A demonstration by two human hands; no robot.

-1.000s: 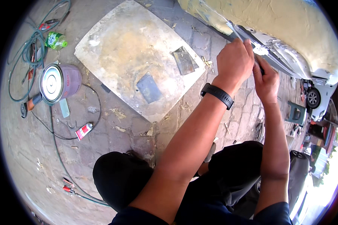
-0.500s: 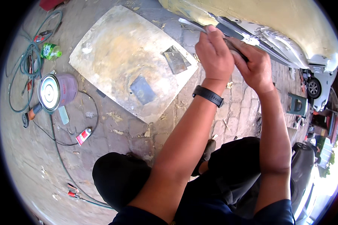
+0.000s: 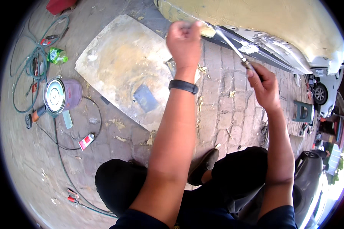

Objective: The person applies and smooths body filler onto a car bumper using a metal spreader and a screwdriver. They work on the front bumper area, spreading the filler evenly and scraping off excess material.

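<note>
A screwdriver-like tool (image 3: 231, 45) with a long, thin bright metal shaft is gripped by its handle end in my right hand (image 3: 266, 86). The shaft slants up and left, its tip near the lower edge of the pale yellow, filler-smeared car body panel (image 3: 267, 15). My left hand (image 3: 185, 45), with a dark band on the wrist, is raised left of the tip and apart from the tool. Its fingers are curled and blurred; a greyish smear shows between them, too unclear to name. Below that hand lies a stained whitish board (image 3: 114, 57) with a grey-blue flat plate (image 3: 145, 98) on it.
On the left stand a paint can (image 3: 72, 93), a green bottle (image 3: 57, 56) and a coiled hose (image 3: 36, 65). A red-and-white tube (image 3: 86, 141) lies by a cable. A green stool (image 3: 304, 112) and parked cars are at the right. Scraps litter the brick paving.
My hands have come apart: the left moved left, away from the tool, and the right drew back down and right with it. The tool's shaft now shows clearly.
</note>
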